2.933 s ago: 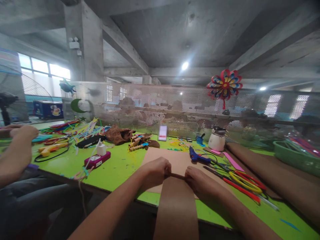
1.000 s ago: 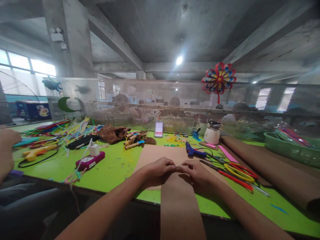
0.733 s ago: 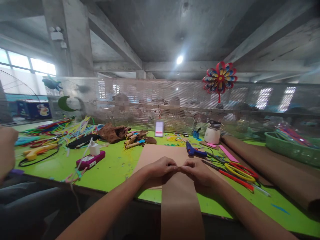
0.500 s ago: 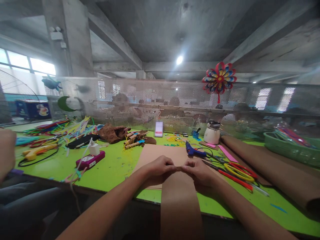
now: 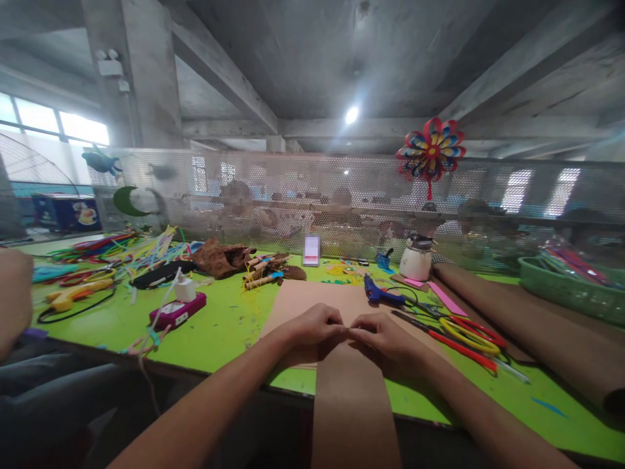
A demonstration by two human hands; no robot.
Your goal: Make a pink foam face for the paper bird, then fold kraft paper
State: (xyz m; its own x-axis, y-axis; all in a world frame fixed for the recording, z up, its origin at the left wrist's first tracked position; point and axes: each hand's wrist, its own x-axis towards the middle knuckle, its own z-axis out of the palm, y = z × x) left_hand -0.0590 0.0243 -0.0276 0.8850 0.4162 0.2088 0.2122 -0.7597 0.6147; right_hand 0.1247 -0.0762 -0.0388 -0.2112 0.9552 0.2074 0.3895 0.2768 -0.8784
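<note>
A long strip of brown kraft paper (image 5: pixel 349 404) hangs over the near edge of the green table (image 5: pixel 224 332), lying on a brown card sheet (image 5: pixel 312 299). My left hand (image 5: pixel 312 330) and my right hand (image 5: pixel 383 337) meet at the strip's far end, fingertips touching. Both are closed, pinching the rolled end of the strip between thumbs and fingers.
A blue glue gun (image 5: pixel 381 294), red and yellow strips (image 5: pixel 469 333) and two brown paper rolls (image 5: pixel 527 332) lie to the right, with a green basket (image 5: pixel 571 293) beyond. A pink device (image 5: pixel 176 311) and coloured strips (image 5: pixel 112 257) lie left. Another person's hand (image 5: pixel 13 299) shows at far left. A mesh screen (image 5: pixel 342 202) runs behind.
My hands, once apart on the strip's rolled end, have come together at its middle with fingertips touching. The other person's arm at left has drawn back.
</note>
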